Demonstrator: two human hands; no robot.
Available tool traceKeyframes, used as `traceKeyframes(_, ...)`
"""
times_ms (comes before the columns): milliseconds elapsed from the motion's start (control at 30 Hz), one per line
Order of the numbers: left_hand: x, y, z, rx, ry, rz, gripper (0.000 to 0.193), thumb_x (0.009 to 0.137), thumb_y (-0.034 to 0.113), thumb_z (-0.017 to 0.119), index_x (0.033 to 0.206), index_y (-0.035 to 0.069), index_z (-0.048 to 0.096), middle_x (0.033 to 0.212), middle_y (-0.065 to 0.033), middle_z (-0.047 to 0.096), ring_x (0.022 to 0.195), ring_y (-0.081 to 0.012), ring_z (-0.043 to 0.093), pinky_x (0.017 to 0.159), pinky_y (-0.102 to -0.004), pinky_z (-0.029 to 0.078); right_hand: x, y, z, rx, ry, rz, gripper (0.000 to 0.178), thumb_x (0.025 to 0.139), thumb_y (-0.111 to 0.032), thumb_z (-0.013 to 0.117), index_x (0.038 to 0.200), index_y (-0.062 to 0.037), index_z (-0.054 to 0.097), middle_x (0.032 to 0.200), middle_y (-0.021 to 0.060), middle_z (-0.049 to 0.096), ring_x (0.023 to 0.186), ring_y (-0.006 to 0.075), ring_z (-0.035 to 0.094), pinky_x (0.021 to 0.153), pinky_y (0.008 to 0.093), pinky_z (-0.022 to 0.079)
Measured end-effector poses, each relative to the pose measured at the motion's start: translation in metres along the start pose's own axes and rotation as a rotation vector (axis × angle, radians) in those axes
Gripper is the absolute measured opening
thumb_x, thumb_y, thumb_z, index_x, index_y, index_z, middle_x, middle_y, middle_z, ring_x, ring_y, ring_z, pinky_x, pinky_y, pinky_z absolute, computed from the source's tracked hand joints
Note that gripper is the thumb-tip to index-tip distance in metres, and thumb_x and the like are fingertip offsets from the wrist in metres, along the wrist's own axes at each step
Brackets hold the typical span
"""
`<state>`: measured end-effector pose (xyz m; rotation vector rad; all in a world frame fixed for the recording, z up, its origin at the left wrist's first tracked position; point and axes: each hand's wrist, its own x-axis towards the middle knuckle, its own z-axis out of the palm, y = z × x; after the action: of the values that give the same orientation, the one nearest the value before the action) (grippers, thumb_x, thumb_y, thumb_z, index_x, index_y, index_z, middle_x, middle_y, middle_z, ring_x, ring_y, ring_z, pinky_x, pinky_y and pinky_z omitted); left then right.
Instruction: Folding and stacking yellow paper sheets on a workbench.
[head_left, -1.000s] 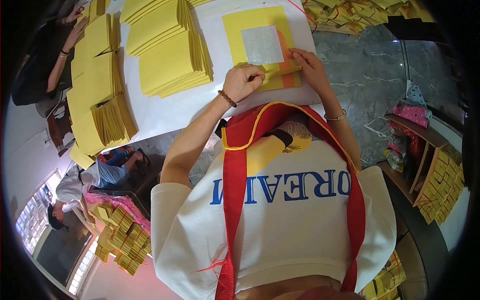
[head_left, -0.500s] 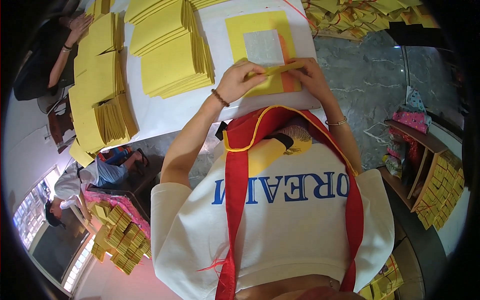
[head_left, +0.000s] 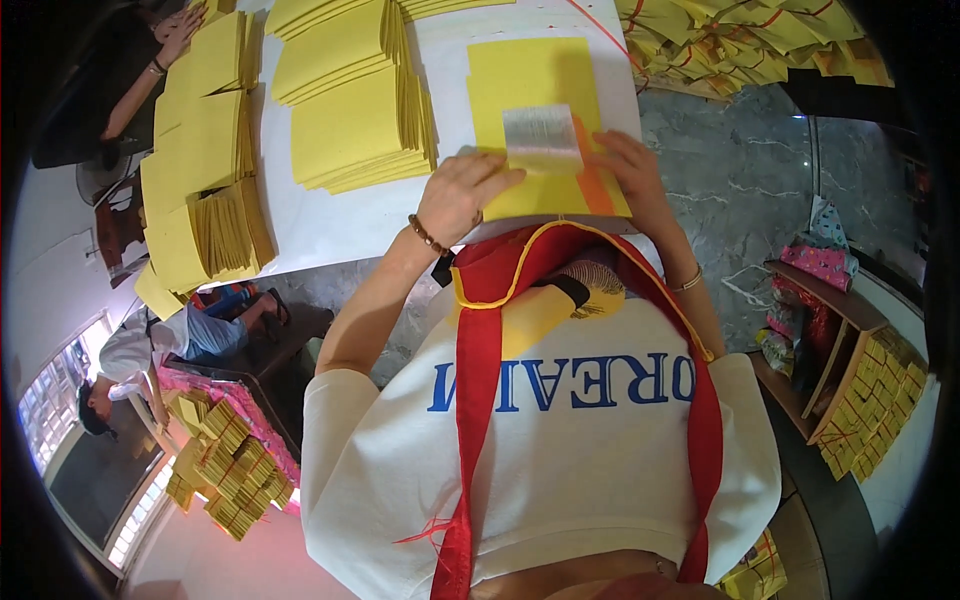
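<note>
A yellow paper sheet (head_left: 530, 75) lies on the white table in front of me, bearing a silver square (head_left: 540, 130) and an orange strip (head_left: 597, 190) along its right side. My left hand (head_left: 463, 195) rests at the sheet's left edge, fingers stretched toward the silver square's lower corner. On the other side, my right hand (head_left: 632, 178) touches the sheet by the orange strip, its fingers spread. Neither hand grips anything that I can make out. Part of the sheet's side edges is hidden under the hands.
Stacked yellow papers (head_left: 345, 130) stand left of the sheet, with another row (head_left: 200, 150) farther left beside a co-worker's hand (head_left: 178, 32). Tied yellow bundles (head_left: 730, 40) lie at the far right. Another person (head_left: 150, 345) sits at lower left near more bundles (head_left: 235, 470).
My fingers have let go of the near fold they pinched, and the hands have moved apart to the sheet's sides. The sheet sits slightly lower in view.
</note>
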<state>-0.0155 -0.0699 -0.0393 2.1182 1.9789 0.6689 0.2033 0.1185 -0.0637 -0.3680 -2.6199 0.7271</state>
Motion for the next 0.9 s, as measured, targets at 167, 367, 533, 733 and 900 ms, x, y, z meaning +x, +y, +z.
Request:
traceKeyframes(167, -0.004, 0.001, 0.009, -0.298, 0.077, -0.100, 0.030, 0.075, 0.003, 0.053, 0.104, 0.007, 0.059, 0.089, -0.0158, 0.062, 0.083, -0.0332, 0.059, 0.073, -0.0390, 0.047, -0.010, -0.005, 0.005, 0.352, -0.203, 0.106, 0.029, 0.075, -0.013, 0.064, 0.103, -0.0083, 0.062, 0.108, 0.0067, 0.061, 0.102, 0.0240, 0.055, 0.088, 0.0350, 0.039)
traceKeyframes(367, 0.015, -0.011, 0.026, -0.569, 0.055, -0.713, 0.033, 0.087, 0.028, 0.055, 0.107, 0.001, 0.055, 0.070, -0.0189, 0.060, 0.064, -0.0360, 0.058, 0.059, -0.0412, 0.046, 0.014, -0.013, 0.023, 0.733, -0.008, 0.594, 0.032, 0.081, -0.013, 0.063, 0.111, -0.0043, 0.057, 0.090, 0.0077, 0.065, 0.074, 0.0137, 0.061, 0.065, 0.0265, 0.045)
traceKeyframes(533, 0.025, -0.027, 0.042, -0.517, 0.101, -0.783, 0.032, 0.086, 0.030, 0.055, 0.101, 0.001, 0.053, 0.066, -0.0181, 0.060, 0.064, -0.0363, 0.060, 0.057, -0.0430, 0.046, 0.024, -0.012, 0.029, 0.763, 0.185, 0.646, 0.037, 0.082, -0.014, 0.064, 0.116, -0.0039, 0.054, 0.088, 0.0057, 0.065, 0.071, 0.0081, 0.058, 0.061, 0.0230, 0.045)
traceKeyframes(733, 0.033, -0.032, 0.042, -0.406, 0.073, -0.838, 0.036, 0.085, 0.033, 0.055, 0.098, 0.001, 0.051, 0.070, -0.0179, 0.061, 0.068, -0.0376, 0.060, 0.060, -0.0457, 0.046, 0.026, -0.002, 0.041, 0.583, 0.127, 0.726, 0.037, 0.081, -0.018, 0.065, 0.116, -0.0074, 0.057, 0.080, 0.0066, 0.065, 0.067, 0.0097, 0.058, 0.061, 0.0234, 0.045)
traceKeyframes(900, 0.036, -0.035, 0.040, -0.453, 0.034, -0.862, 0.035, 0.085, 0.033, 0.056, 0.096, 0.000, 0.049, 0.069, -0.0177, 0.060, 0.067, -0.0374, 0.060, 0.060, -0.0452, 0.046, 0.028, 0.001, 0.045, 0.576, 0.190, 0.699, 0.036, 0.080, -0.020, 0.065, 0.114, -0.0079, 0.059, 0.083, 0.0114, 0.066, 0.072, 0.0144, 0.062, 0.065, 0.0259, 0.047)
